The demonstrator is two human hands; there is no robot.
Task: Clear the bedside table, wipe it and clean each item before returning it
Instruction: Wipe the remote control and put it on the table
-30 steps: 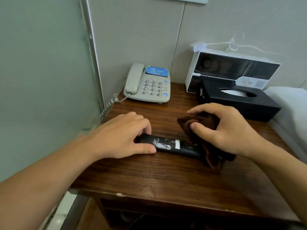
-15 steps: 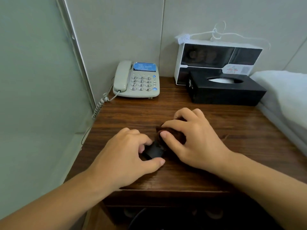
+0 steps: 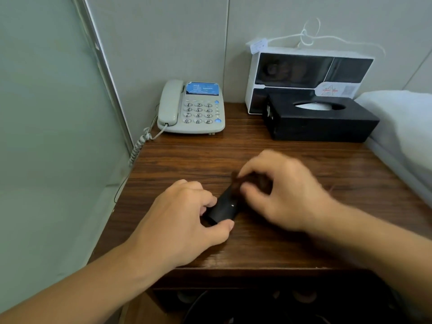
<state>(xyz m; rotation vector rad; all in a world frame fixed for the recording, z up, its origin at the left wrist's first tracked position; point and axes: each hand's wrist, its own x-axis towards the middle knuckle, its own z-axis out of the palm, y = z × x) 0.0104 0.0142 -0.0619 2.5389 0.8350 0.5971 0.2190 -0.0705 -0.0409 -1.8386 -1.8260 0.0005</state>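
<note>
The left hand (image 3: 184,218) pinches the near end of a black remote control (image 3: 222,208) between thumb and curled fingers, pinning it low on the wooden bedside table (image 3: 304,242). Just right of that grip, the blurred right hand (image 3: 285,192) clutches a dark brown cloth (image 3: 254,180) against the remote's far end. Beyond the hands sit a cream telephone (image 3: 191,108) and, further right, a black tissue box (image 3: 320,120).

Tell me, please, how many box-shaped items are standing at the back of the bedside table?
2: a black tissue box at the back right, and a white-and-black box upright against the wall directly behind it. Its lower part is hidden by the tissue box; nothing else boxy shows.
</note>
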